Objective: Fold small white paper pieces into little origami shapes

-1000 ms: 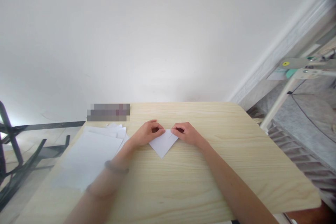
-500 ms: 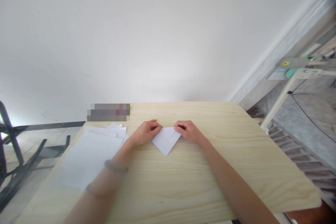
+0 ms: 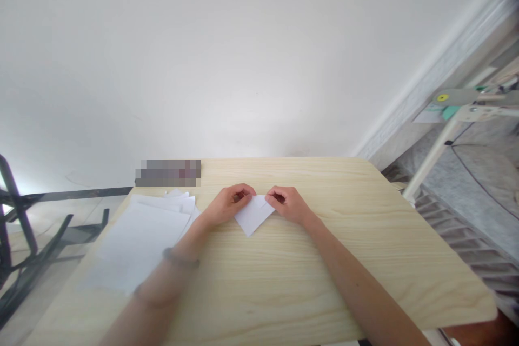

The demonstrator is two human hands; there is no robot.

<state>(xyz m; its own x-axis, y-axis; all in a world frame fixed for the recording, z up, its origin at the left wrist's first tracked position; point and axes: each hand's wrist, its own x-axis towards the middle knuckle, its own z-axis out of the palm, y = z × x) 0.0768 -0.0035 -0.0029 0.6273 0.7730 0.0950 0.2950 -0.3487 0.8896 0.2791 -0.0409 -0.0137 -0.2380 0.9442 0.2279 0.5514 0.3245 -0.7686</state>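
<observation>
A small white folded paper lies on the light wooden table, its point toward me. My left hand pinches the paper's upper left corner with curled fingers. My right hand pinches the upper right corner in the same way. The two hands sit close together at the paper's far edge. A bracelet circles my left wrist.
A stack of white sheets lies on the table's left part. A blurred patch sits at the far left edge by the white wall. A dark metal frame stands left of the table; a white stand and floor lie right.
My hands have drawn closer together at the paper's far edge, and the folded paper now looks narrower and has shifted slightly left.
</observation>
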